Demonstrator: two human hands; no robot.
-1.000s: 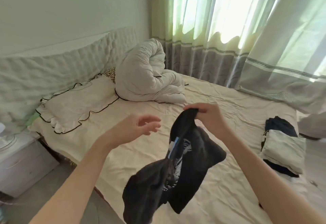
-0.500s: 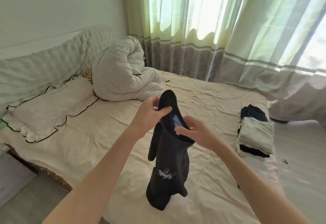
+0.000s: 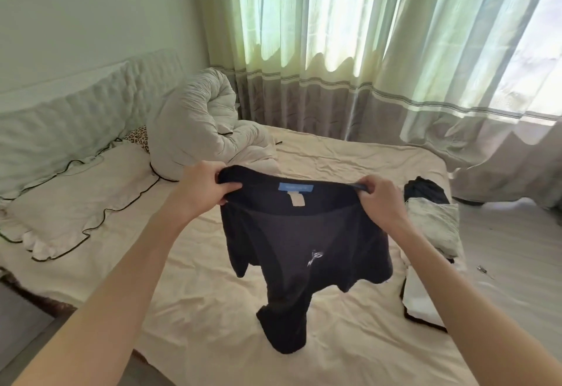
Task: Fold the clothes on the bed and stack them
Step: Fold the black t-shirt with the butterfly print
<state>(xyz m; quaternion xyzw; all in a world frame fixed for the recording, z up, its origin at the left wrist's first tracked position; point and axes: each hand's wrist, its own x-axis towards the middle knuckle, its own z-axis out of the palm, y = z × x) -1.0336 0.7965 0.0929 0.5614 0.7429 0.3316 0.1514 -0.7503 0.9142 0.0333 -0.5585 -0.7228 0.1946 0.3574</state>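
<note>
A black T-shirt point(image 3: 304, 251) hangs above the bed, stretched wide at its neckline, with a blue label and a white tag showing inside the collar. My left hand point(image 3: 202, 189) grips the shirt's left shoulder. My right hand point(image 3: 378, 200) grips the right shoulder. The hem droops down and touches the cream sheet point(image 3: 194, 318). A stack of folded clothes point(image 3: 433, 221), pale green on top with dark pieces under and behind it, sits at the bed's right edge.
A rolled white duvet point(image 3: 206, 130) lies at the head of the bed beside a frilled pillow point(image 3: 79, 197). A leopard-print item point(image 3: 138, 137) peeks out behind. Curtains point(image 3: 365, 51) hang along the far side. A white and black flat piece point(image 3: 422, 300) lies by my right forearm.
The bunched shirt, first held by my right hand alone, was taken by both hands and pulled apart. It now hangs spread open by the shoulders.
</note>
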